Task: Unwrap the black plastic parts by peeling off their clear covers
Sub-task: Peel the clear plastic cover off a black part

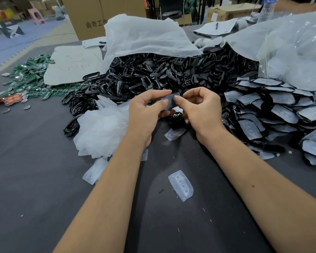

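Mid-peel here: left hand (146, 108) and right hand (199, 106) fingers both pinch one black part (170, 102); next, lift its clear cover's edge.

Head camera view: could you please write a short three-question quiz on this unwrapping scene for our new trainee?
1. True or false: both hands hold one covered black part above the table.
2. Which side of the person holds the pile of still-covered parts? A) left B) right
3. Fill in: the loose clear cover nearest the camera lies between the two ____.

Key:
1. True: the left hand and right hand pinch it with their fingers.
2. B; the green circuit boards lie on the left.
3. forearms.
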